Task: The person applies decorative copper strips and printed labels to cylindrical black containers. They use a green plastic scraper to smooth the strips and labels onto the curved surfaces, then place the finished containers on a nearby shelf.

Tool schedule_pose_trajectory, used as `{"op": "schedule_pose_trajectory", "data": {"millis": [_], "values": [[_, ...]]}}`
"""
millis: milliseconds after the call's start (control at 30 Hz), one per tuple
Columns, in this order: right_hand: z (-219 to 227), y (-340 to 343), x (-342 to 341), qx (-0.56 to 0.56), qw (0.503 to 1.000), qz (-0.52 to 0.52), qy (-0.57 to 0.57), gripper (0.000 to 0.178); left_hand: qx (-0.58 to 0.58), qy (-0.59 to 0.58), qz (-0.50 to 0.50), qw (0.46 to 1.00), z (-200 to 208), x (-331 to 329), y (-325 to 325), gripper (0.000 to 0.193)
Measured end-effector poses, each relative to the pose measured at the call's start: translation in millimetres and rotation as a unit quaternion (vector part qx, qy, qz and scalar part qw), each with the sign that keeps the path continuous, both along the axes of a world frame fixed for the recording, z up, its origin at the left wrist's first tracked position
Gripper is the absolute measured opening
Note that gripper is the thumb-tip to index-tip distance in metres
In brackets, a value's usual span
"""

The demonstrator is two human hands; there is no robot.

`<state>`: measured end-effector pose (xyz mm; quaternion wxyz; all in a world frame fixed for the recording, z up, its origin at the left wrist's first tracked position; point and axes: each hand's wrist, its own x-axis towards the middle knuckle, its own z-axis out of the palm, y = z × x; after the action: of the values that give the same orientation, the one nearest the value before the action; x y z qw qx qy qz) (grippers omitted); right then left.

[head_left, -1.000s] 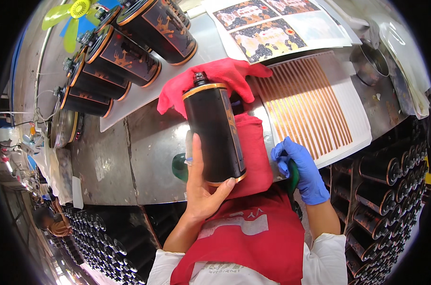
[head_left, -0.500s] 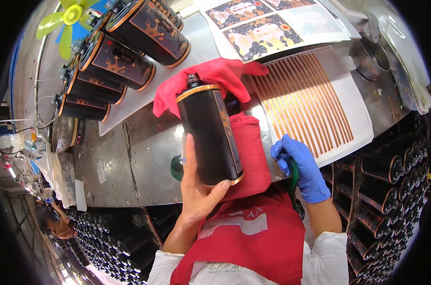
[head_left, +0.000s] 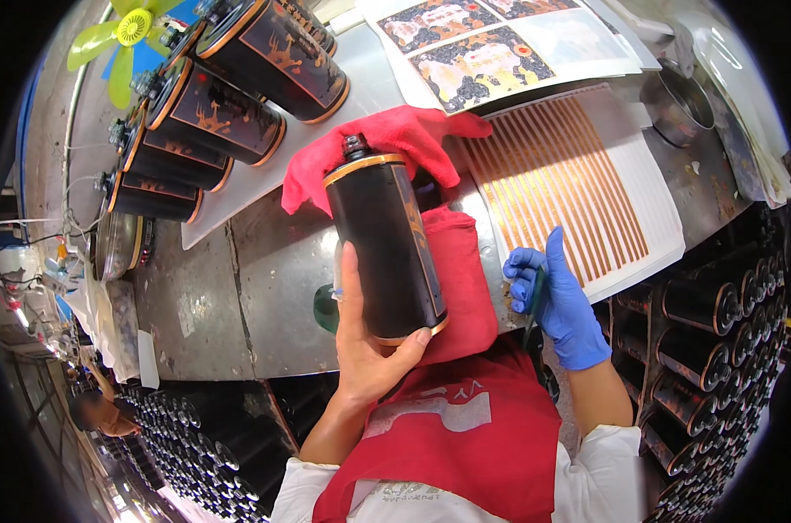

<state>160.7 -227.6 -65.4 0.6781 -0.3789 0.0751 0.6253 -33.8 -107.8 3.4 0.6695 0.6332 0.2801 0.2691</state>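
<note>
My bare left hand (head_left: 369, 349) grips a black bottle (head_left: 380, 253) with copper-coloured rims and a dark neck. The bottle's neck end points away, and a decorated label panel shows along its right side. Underneath and behind it lie red cloths (head_left: 461, 288) on the metal table. In its blue glove, my right hand (head_left: 552, 305) closes its fingers round a thin dark green piece (head_left: 539, 292), its thumb raised. A sheet of copper-coloured strips (head_left: 570, 192) lies just beyond that hand. Left of the bottle is a green object (head_left: 326, 308), partly hidden.
Several finished-looking black bottles (head_left: 265, 61) stand at the far left beside a yellow-green fan (head_left: 132, 30). Printed label sheets (head_left: 483, 65) and a metal pot (head_left: 679, 105) sit at the back right. Racked bottles (head_left: 700, 305) fill the space below right; a person (head_left: 108, 410) is far left.
My right hand has turned and its thumb has lifted up and away from the fingers; the green piece now shows edge-on. The left hand and bottle have hardly moved.
</note>
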Motion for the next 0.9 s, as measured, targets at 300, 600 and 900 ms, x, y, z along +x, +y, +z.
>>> {"op": "schedule_pose_trajectory", "data": {"millis": [300,600,900], "values": [[51.4,-7.8,-35.5,-0.066,0.925,-0.07,-0.367,0.038,0.16,0.093,-0.009,0.983,4.3,1.5,0.4,0.116],[38.5,-13.9,-66.9,-0.093,0.837,-0.018,-0.539,0.028,0.35,0.19,-0.04,0.916,5.6,-13.4,7.3,0.112],[51.8,-3.2,-83.7,-0.017,0.848,0.065,-0.525,0.031,0.351,0.125,-0.083,0.924,-9.8,-17.9,19.1,0.097]]}}
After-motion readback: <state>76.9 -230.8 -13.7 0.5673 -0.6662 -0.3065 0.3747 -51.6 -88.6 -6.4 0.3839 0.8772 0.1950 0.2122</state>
